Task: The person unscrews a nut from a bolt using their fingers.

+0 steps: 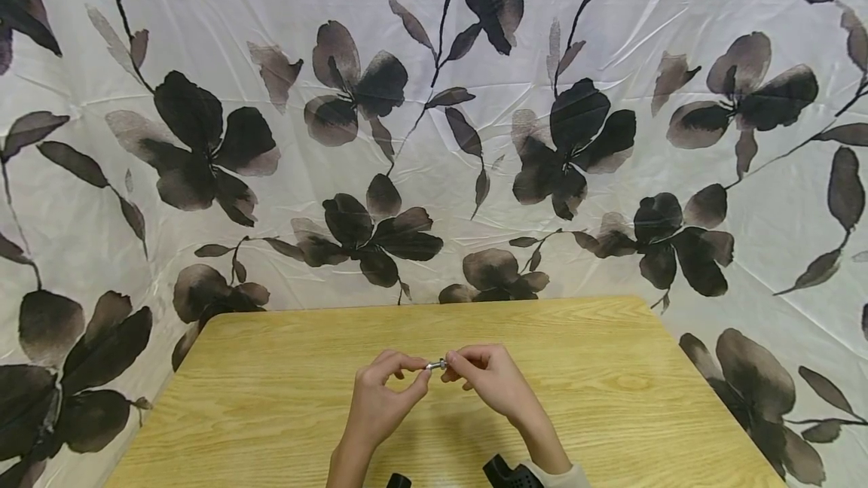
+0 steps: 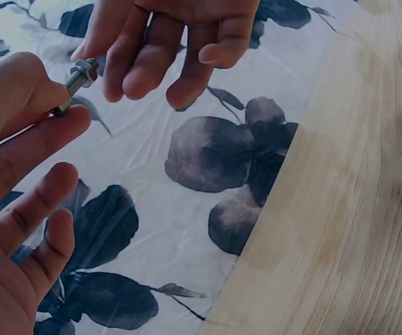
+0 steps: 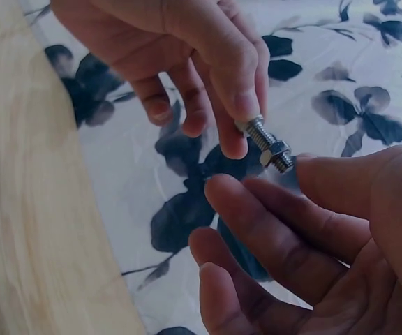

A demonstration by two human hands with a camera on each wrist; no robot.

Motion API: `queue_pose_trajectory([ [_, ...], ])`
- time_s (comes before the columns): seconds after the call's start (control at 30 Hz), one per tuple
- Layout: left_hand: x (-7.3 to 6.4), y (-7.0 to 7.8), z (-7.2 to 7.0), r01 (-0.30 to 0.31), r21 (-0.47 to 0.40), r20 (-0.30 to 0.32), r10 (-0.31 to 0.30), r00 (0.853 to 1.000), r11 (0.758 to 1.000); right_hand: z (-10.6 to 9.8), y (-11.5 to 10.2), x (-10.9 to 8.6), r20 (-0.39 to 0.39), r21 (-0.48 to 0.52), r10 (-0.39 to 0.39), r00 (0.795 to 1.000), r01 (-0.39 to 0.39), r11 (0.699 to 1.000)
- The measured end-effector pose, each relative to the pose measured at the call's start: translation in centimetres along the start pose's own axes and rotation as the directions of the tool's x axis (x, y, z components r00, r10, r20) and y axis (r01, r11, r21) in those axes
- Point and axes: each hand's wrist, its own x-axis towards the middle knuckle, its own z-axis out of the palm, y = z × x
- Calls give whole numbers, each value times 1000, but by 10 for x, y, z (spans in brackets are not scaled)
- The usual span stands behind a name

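A silver metal bolt (image 3: 257, 132) with a hex nut (image 3: 276, 153) threaded on it is held in the air above the table. My left hand (image 1: 385, 400) pinches the bolt's head end between thumb and index finger; those fingertips mostly hide the head. Its other fingers are loosely bent. My right hand (image 1: 493, 380) is at the nut end, thumb tip (image 3: 311, 174) close beside the bolt's threaded tip. In the right wrist view its thumb and index finger are parted, and the nut is uncovered. Whether the thumb touches the bolt, I cannot tell.
A light wood-grain table (image 1: 285, 398) with rounded far corners lies under both hands. Behind and beside it hangs a white cloth (image 1: 475, 164) printed with dark flowers. Black wrist devices (image 1: 510, 473) show at the bottom edge of the head view.
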Motion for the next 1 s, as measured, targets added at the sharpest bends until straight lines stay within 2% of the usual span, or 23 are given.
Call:
queue_pose_trajectory([
  [0.37, 0, 0, 0, -7, -8, 4, 7, 1000, 1000, -1, 1, -1, 40, -10, -26, 999, 26, 1000],
  [1.0, 0, 0, -1, 6, 4, 2, -6, 1000, 1000, 1, -3, -2, 11, 2, -43, 999, 43, 999],
])
